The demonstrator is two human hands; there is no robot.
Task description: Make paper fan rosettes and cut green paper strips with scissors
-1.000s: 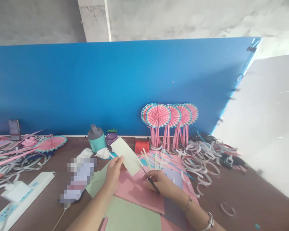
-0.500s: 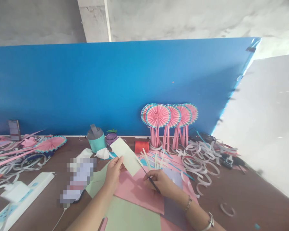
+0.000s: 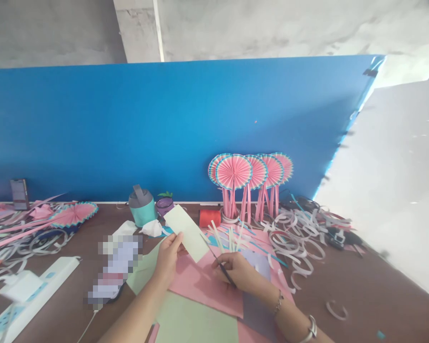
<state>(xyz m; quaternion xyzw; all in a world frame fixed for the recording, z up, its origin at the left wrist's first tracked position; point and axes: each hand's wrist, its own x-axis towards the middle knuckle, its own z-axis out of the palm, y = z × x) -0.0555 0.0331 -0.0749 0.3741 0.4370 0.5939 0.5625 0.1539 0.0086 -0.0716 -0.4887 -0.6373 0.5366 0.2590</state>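
A: At your far left a phone (image 3: 19,194) stands by the blue panel (image 3: 128,128), with a power strip (image 3: 53,281) nearer you.

B: Then a pleated fan (image 3: 75,214) lying among pink strips, and a teal cup (image 3: 144,212) farther along.

A: Your left hand (image 3: 169,250) comes next. Its thumb and fingers are closed in a pinch, gripping the card (image 3: 190,237) by its lower left edge.

B: So the card is between your two hands, tilted, raised above a pink sheet (image 3: 207,290). A red spool (image 3: 210,218) sits behind it.

A: The scissors (image 3: 229,280) slant up to the card's right edge. You can't tell from here how wide the blades are parted.

B: Your right hand (image 3: 241,274) has its fingers curled closed around the handles. Several fans (image 3: 234,171) stand upright beyond it, by the panel.

A: Right of them, curled paper strips (image 3: 302,238) lie heaped on your table (image 3: 368,290).
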